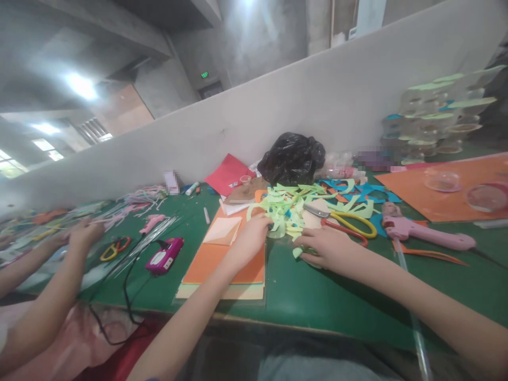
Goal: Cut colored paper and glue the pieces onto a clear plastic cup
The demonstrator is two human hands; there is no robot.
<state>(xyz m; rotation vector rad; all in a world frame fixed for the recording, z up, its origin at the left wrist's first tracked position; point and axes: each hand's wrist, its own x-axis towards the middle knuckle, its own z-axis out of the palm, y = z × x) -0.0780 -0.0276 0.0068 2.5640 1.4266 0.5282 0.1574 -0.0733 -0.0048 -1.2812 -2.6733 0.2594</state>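
A heap of light green paper scraps (286, 203) lies in front of me on the green table. At its left edge is my left hand (254, 233), its fingers closed on some of the scraps; the fingertips are partly hidden. Right of the heap, my right hand (327, 248) hovers low over the table with curled fingers, and a small green paper scrap (297, 253) pokes out below them. Scissors (353, 224) with yellow and red handles lie just beyond my right hand. A stack of orange paper (222, 264) sits under my left forearm.
A pink glue gun (436, 234) lies at the right near an orange sheet (413, 190). A black plastic bag (291, 157) stands against the low wall. On the left are a purple device (164, 256) with a cord, more scissors (115, 248) and another person's hands (85, 233).
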